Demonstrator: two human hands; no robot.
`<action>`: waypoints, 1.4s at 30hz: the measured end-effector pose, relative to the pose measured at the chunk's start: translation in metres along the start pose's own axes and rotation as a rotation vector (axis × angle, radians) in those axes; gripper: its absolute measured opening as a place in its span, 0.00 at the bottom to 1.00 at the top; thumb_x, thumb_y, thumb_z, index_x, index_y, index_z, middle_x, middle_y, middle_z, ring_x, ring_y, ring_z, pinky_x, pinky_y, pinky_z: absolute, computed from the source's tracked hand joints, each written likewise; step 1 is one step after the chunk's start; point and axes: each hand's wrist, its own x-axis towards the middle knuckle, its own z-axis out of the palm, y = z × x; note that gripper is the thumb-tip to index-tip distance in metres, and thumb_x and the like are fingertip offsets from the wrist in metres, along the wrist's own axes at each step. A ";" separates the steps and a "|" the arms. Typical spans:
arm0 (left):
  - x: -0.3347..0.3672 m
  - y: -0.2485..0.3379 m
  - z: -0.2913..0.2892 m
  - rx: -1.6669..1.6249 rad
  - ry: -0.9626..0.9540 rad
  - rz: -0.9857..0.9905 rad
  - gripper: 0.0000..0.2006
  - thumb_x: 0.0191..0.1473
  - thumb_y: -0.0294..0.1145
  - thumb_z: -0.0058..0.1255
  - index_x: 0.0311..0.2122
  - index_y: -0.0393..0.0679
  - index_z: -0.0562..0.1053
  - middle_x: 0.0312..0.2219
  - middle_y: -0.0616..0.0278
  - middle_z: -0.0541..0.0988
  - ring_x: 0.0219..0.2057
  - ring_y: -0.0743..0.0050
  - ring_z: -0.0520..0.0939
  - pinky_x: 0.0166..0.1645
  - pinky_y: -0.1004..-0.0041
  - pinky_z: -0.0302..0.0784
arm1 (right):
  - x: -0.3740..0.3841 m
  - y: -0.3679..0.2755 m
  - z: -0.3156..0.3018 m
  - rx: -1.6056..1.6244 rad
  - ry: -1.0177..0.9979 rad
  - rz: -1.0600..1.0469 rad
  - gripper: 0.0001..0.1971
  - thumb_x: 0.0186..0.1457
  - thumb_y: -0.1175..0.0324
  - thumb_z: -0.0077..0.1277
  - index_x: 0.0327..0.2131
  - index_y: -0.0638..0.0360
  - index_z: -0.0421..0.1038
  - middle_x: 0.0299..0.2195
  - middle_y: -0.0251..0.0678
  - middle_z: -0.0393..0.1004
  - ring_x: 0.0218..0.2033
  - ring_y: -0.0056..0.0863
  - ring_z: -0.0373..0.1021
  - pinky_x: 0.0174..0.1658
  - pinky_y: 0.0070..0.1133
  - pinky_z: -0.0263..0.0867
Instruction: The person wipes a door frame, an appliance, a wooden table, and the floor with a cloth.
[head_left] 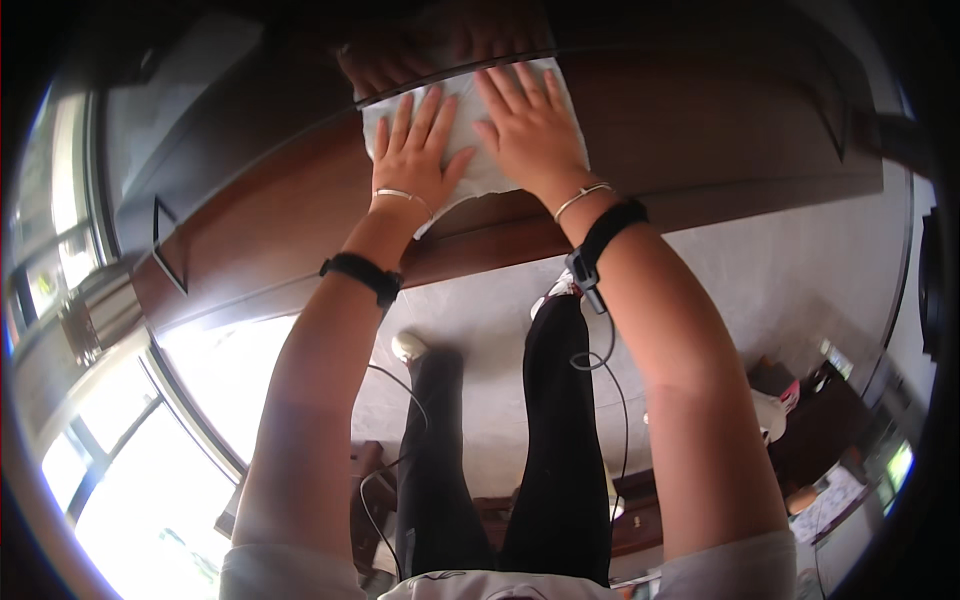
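Both palms are hidden, pressed down against the white cloth [485, 178], so the part of it beneath them is covered. The left hand [415, 155] lies flat with its fingers spread and its thumb out to the side; the right hand [530, 135] is flat too, fingers parted and pointing away from the body. The two hands are near each other but apart, with a strip of cloth showing between them. The top of the dark glossy screen [270, 70] is lost in the black rim, and dim reflections of the hands and the cloth show in it. Whether the far edge of the cloth touches the screen is hard to make out.

The cloth lies on the brown wooden cabinet [710, 140], in front of the screen. It is thin and pale, lightly creased, with straight sides, an uneven near edge and a narrow corner poking toward the body beside the left wrist. Each wrist has a thin bracelet and, farther up the arm, a black strap: one on the left [365, 275] and one on the right [607, 240].

The inside of the cabinet is out of sight; only its top and front edge show. At the lower right, small things are crowded around a dark piece of furniture [822, 425], too blurred to tell whether they lie on it or in it. The window [130, 490] at lower left is washed out by glare
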 end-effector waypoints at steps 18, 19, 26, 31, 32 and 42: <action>-0.198 -0.221 -0.055 0.097 0.141 -0.499 0.28 0.54 0.48 0.39 0.59 0.52 0.55 0.59 0.63 0.55 0.60 0.59 0.54 0.60 0.55 0.49 | 0.091 -0.290 0.089 0.105 -0.048 -0.423 0.27 0.53 0.54 0.43 0.55 0.53 0.58 0.58 0.31 0.55 0.60 0.34 0.47 0.61 0.37 0.40; -0.209 -0.224 -0.056 0.110 0.146 -0.536 0.27 0.55 0.47 0.38 0.59 0.52 0.55 0.59 0.63 0.55 0.60 0.60 0.54 0.60 0.55 0.49 | 0.086 -0.306 0.091 0.095 -0.067 -0.418 0.27 0.53 0.54 0.42 0.55 0.53 0.58 0.58 0.31 0.54 0.60 0.34 0.47 0.61 0.37 0.40; -0.321 -0.212 -0.062 -0.071 0.043 -0.639 0.27 0.55 0.39 0.39 0.59 0.47 0.54 0.60 0.62 0.54 0.61 0.64 0.53 0.62 0.63 0.45 | 0.015 -0.387 0.080 0.162 -0.313 -0.575 0.28 0.54 0.56 0.40 0.56 0.56 0.54 0.59 0.33 0.51 0.61 0.34 0.44 0.62 0.35 0.37; -0.393 -0.296 -0.069 0.066 0.093 -0.700 0.27 0.54 0.39 0.41 0.58 0.44 0.56 0.59 0.62 0.55 0.60 0.64 0.55 0.61 0.62 0.50 | 0.035 -0.492 0.113 0.242 -0.282 -0.745 0.27 0.54 0.57 0.40 0.56 0.58 0.55 0.58 0.33 0.54 0.60 0.34 0.47 0.62 0.31 0.40; -0.398 -0.317 -0.071 0.050 0.147 -0.731 0.26 0.54 0.38 0.40 0.58 0.44 0.56 0.59 0.61 0.56 0.60 0.63 0.55 0.61 0.62 0.50 | 0.044 -0.513 0.124 0.239 -0.231 -0.748 0.26 0.54 0.57 0.40 0.55 0.58 0.56 0.58 0.34 0.54 0.60 0.34 0.48 0.62 0.31 0.41; -0.452 -0.370 -0.061 -0.133 0.236 -0.868 0.26 0.52 0.37 0.42 0.56 0.40 0.58 0.58 0.56 0.58 0.59 0.60 0.57 0.60 0.63 0.53 | 0.046 -0.605 0.163 0.121 -0.369 -0.675 0.27 0.53 0.61 0.40 0.56 0.58 0.53 0.61 0.34 0.48 0.62 0.36 0.42 0.62 0.32 0.39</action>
